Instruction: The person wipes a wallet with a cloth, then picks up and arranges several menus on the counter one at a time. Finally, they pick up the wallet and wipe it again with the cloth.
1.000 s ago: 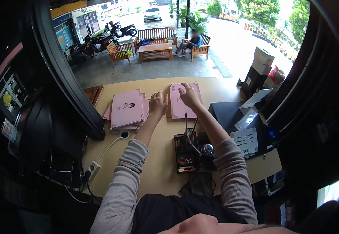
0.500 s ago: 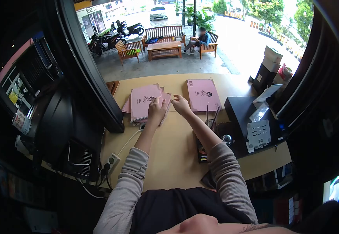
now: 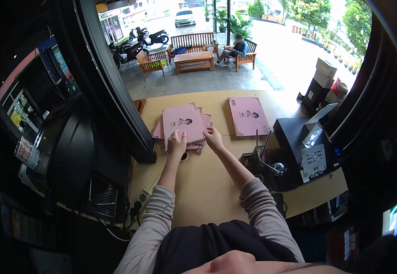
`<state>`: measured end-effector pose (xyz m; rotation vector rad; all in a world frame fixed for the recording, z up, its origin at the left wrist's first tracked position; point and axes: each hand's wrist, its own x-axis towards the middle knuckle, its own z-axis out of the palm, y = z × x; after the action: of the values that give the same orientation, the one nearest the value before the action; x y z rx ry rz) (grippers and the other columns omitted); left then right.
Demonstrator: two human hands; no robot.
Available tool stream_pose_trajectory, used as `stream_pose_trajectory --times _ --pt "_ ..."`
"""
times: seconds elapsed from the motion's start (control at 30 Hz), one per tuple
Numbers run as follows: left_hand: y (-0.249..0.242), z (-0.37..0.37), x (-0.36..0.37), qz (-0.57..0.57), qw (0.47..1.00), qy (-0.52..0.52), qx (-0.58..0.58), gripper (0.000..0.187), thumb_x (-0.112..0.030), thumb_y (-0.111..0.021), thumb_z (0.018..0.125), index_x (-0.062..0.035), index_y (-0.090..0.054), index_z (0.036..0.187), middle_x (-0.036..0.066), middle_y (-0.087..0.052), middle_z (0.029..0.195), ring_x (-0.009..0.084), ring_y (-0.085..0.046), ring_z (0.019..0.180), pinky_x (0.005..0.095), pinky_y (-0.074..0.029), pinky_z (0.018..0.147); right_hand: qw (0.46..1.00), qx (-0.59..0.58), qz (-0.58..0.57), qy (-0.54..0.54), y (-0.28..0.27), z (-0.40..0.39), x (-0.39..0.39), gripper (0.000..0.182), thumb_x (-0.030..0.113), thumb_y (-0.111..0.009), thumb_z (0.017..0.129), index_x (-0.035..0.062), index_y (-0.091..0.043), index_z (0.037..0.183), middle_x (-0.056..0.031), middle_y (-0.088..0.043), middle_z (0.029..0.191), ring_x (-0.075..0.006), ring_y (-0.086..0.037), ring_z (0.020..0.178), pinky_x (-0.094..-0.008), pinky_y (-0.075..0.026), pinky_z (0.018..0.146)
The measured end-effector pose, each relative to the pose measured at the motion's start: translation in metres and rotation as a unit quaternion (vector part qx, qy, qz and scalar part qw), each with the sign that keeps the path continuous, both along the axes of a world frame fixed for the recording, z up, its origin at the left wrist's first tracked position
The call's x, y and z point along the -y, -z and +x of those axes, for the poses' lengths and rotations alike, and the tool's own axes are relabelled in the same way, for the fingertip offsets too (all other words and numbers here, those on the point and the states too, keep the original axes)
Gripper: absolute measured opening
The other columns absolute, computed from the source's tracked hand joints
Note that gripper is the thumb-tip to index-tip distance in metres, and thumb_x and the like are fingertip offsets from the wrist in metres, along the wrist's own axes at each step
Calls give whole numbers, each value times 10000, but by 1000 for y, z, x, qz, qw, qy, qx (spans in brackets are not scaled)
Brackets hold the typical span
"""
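Note:
The top pink spiral-bound menu (image 3: 183,119) lies at a slight slant on a loose, fanned stack of similar menus (image 3: 207,118). My left hand (image 3: 177,143) grips its near edge by the spiral binding, with fingertips showing on the cover. At its near right corner, my right hand (image 3: 214,139) is closed in a pinch on the same menu. Another pink menu (image 3: 248,117) lies flat to the right, apart from both hands. Part of the lower menus is hidden under the top one.
A dark pen holder (image 3: 255,157) and a black box (image 3: 294,137) stand on the table's right side. A socket strip (image 3: 143,196) lies at left by a black window post (image 3: 116,82). Outside, a person (image 3: 238,48) sits on a wooden chair.
My right hand has come from the stack's right side onto the top menu's corner. My left hand has slid from the cover to its near edge, and the menu has turned slightly.

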<state>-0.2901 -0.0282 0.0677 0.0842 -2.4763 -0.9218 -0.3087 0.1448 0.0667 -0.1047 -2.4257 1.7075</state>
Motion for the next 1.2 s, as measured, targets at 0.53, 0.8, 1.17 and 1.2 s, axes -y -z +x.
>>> stream_pose_trajectory --times 0.53,0.8,1.17,1.2 --pt "46 -29 56 38 995 -72 50 378 -275 -522 789 17 -499 1029 205 -520 1054 339 -495 969 402 -386 845 990 -55 119 44 38 -30 20 324 164 -501 718 -3 -576 985 -162 -604 911 -278 -556 885 -337 -424 802" --pt "57 -37 65 -14 994 -107 23 352 -263 -560 769 -9 -501 1006 196 -532 974 345 -528 887 396 -421 794 968 -40 243 48 24 -27 30 346 210 -545 720 14 -579 1002 -158 -559 964 -308 -464 971 -358 -384 855" --pt "30 -33 63 -5 975 -133 177 385 -388 -466 811 -46 -487 985 213 -603 862 361 -577 837 431 -451 712 932 -27 359 33 23 -31 35 445 271 -711 632 -8 -569 948 -200 -526 1000 -355 -446 994 -355 -403 834" --pt "26 -30 61 -19 970 -137 198 388 -395 -455 813 -53 -482 996 213 -604 855 363 -577 839 433 -452 712 933 -26 358 33 21 -32 34 445 271 -711 632 -8 -569 948 -200 -526 1000 -355 -446 994 -355 -403 834"
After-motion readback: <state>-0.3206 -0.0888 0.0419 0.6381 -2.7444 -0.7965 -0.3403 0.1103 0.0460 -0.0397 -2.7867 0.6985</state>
